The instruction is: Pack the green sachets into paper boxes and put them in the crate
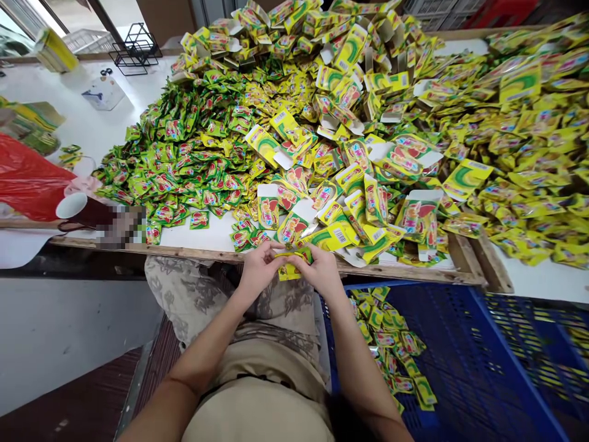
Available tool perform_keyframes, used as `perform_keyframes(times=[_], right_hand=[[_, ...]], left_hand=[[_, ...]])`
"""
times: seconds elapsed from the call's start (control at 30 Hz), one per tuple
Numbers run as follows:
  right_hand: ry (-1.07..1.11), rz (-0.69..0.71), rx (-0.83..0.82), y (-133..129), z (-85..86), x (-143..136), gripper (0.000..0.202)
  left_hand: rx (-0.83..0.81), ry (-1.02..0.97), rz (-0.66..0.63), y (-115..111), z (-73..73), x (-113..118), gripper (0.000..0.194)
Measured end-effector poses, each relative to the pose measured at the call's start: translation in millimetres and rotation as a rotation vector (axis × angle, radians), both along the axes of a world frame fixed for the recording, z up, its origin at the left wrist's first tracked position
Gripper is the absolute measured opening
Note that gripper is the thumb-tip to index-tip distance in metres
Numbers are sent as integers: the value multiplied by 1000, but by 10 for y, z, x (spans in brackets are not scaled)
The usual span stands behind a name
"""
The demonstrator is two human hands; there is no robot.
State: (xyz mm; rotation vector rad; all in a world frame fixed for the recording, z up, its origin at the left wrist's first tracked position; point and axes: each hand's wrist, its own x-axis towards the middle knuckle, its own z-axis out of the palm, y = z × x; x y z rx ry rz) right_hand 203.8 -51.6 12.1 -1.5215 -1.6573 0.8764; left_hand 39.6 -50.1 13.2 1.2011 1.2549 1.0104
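Note:
My left hand (pixel 260 268) and my right hand (pixel 323 271) meet at the table's front edge, fingers closed in a pinch. Between them is a small yellow-green candy packet (pixel 289 271), its upper part partly covered by the fingers. Just beyond my fingertips lie printed yellow candy boxes (pixel 294 228), several with white flaps standing up. Small green sachets with red print (pixel 184 178) form a heap to the left, mixed with yellow sachets (pixel 285 92) towards the middle.
Below my right arm a blue plastic crate (pixel 442 344) holds yellow packets (pixel 391 331). More yellow packets (pixel 529 172) pile up at the right. On the left stand a dark mug (pixel 87 212), a red plastic bag (pixel 32 178) and a black wire rack (pixel 137 50).

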Motion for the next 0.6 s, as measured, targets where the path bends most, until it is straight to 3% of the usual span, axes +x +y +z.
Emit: perform_keyframes(times=[0.2,0.4,0.6], right_hand=[[113,-73,53,-39,-82,-51,37],[209,-43,39,-92,-71,-96,36],[226,45,-31,-85,6,-64,35]], left_hand=[[-72,-80,-5,3,0,38,23],[21,-121,211,-71,-71,138,19],[127,-10,128,-80,-85,116,19]])
